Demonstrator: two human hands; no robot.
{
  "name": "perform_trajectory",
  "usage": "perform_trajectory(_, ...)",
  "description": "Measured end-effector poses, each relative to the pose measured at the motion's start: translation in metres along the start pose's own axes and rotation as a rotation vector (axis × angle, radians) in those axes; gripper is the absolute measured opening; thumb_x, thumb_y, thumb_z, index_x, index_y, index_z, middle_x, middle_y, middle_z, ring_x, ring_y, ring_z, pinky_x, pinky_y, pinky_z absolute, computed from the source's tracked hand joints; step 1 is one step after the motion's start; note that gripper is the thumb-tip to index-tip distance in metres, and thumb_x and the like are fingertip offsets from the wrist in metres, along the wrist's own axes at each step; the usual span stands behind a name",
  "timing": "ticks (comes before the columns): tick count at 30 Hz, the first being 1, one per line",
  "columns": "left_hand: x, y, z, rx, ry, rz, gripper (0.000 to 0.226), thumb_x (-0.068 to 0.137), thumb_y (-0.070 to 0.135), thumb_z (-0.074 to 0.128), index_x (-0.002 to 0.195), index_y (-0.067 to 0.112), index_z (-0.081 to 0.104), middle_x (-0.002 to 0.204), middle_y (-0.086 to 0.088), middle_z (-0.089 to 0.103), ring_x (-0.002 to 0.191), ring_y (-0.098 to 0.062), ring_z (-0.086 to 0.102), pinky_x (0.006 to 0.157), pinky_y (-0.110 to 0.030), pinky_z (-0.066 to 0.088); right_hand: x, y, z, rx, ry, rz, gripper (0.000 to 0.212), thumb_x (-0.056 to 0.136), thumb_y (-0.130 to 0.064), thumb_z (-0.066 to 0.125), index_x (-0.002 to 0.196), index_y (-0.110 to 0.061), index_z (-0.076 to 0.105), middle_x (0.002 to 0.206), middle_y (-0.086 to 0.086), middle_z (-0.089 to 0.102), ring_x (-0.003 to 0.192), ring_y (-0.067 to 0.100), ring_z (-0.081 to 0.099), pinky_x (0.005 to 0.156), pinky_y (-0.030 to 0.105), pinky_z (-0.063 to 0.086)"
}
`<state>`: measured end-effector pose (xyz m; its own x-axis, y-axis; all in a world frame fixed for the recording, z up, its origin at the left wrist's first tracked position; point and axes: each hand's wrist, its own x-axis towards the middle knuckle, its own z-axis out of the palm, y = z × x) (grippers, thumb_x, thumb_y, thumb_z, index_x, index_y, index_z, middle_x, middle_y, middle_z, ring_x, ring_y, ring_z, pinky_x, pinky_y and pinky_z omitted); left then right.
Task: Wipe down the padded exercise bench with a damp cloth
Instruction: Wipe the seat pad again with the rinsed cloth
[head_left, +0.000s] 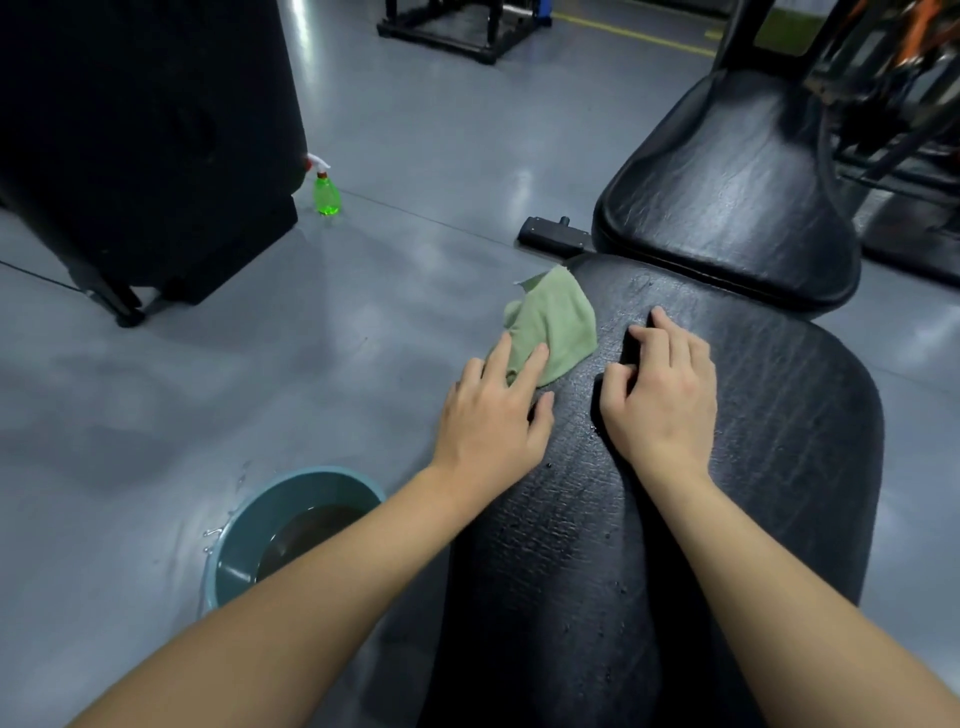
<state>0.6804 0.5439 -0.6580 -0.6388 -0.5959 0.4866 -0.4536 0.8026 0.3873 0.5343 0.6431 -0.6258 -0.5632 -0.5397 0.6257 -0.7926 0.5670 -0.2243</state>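
Note:
A black padded bench (769, 426) runs from the bottom centre away toward the upper right, its cracked surface dotted with water drops. A pale green cloth (558, 319) lies on the pad's left edge, partly hanging over it. My left hand (493, 415) rests on the near end of the cloth with its fingers stretched out flat over the fabric. My right hand (660, 389) rests on the pad just right of the cloth, fingers bent with the tips pressing the vinyl; it holds nothing.
A teal basin (234, 561) of dark water stands on the grey floor at the bench's left, with splashes around it. A green spray bottle (326, 193) stands farther back beside a large black box (145, 145). Gym frames fill the top and the right side.

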Motion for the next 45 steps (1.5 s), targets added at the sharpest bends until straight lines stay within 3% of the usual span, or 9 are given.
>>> perform_trajectory(9,0.052,0.009,0.009,0.008,0.014,-0.01,0.052,0.095,0.054,0.051,0.141,0.03,0.054,0.155,-0.005,0.046,0.115,-0.032,0.056,0.082,-0.043,0.054,0.001,0.003,0.004,-0.014,0.028,-0.009,0.041,0.082,-0.02,0.054,0.119,-0.004,0.064,0.142,0.012,0.057,0.125,0.031,0.049,0.105,0.042,0.039)
perform_trajectory(15,0.106,0.01,0.004,-0.146,-0.189,-0.044,0.037,0.096,0.057,0.053,0.116,0.028,0.044,0.131,0.006,0.05,0.106,-0.034,0.059,0.081,-0.042,0.046,0.001,0.003,0.003,-0.019,0.022,-0.008,0.041,0.082,-0.021,0.053,0.118,-0.005,0.064,0.141,0.012,0.058,0.124,0.032,0.049,0.104,0.043,0.039)
perform_trajectory(20,0.087,0.009,-0.004,-0.144,-0.2,-0.027,0.047,0.096,0.062,0.051,0.133,0.032,0.045,0.14,0.009,0.049,0.109,-0.034,0.058,0.089,-0.043,0.047,0.001,0.0,-0.001,-0.032,-0.009,0.005,0.041,0.084,-0.022,0.051,0.119,-0.005,0.064,0.143,0.013,0.057,0.126,0.032,0.049,0.107,0.043,0.039)
perform_trajectory(26,0.026,-0.002,-0.018,-0.084,-0.259,-0.098,0.057,0.091,0.072,0.041,0.123,0.025,0.047,0.126,-0.001,0.053,0.109,-0.033,0.056,0.087,-0.046,0.05,-0.001,-0.002,-0.005,0.004,-0.019,0.012,0.04,0.085,-0.022,0.05,0.117,-0.004,0.065,0.142,0.013,0.058,0.126,0.031,0.05,0.11,0.043,0.04)
perform_trajectory(32,-0.032,-0.012,-0.022,-0.022,-0.241,-0.108,0.06,0.089,0.076,0.032,0.116,0.024,0.042,0.114,-0.003,0.052,0.098,-0.033,0.055,0.078,-0.049,0.052,-0.003,-0.003,-0.008,-0.009,-0.051,0.004,0.037,0.086,-0.018,0.057,0.119,-0.003,0.063,0.144,0.014,0.057,0.129,0.032,0.048,0.112,0.042,0.038)
perform_trajectory(41,-0.012,0.001,-0.011,-0.054,-0.054,-0.082,0.059,0.101,0.057,0.034,0.145,0.021,0.051,0.143,-0.004,0.05,0.125,-0.027,0.053,0.074,-0.045,0.056,-0.004,-0.001,-0.005,-0.01,-0.007,-0.026,0.037,0.085,-0.02,0.052,0.115,-0.002,0.064,0.142,0.014,0.059,0.127,0.03,0.05,0.108,0.04,0.039)
perform_trajectory(45,0.026,0.007,0.0,-0.096,-0.006,-0.155,0.054,0.1,0.056,0.037,0.142,0.028,0.056,0.141,-0.001,0.057,0.12,-0.027,0.058,0.075,-0.046,0.057,-0.001,0.001,0.0,-0.016,0.035,-0.038,0.032,0.082,-0.018,0.055,0.11,-0.003,0.065,0.138,0.013,0.061,0.122,0.031,0.053,0.103,0.04,0.041)
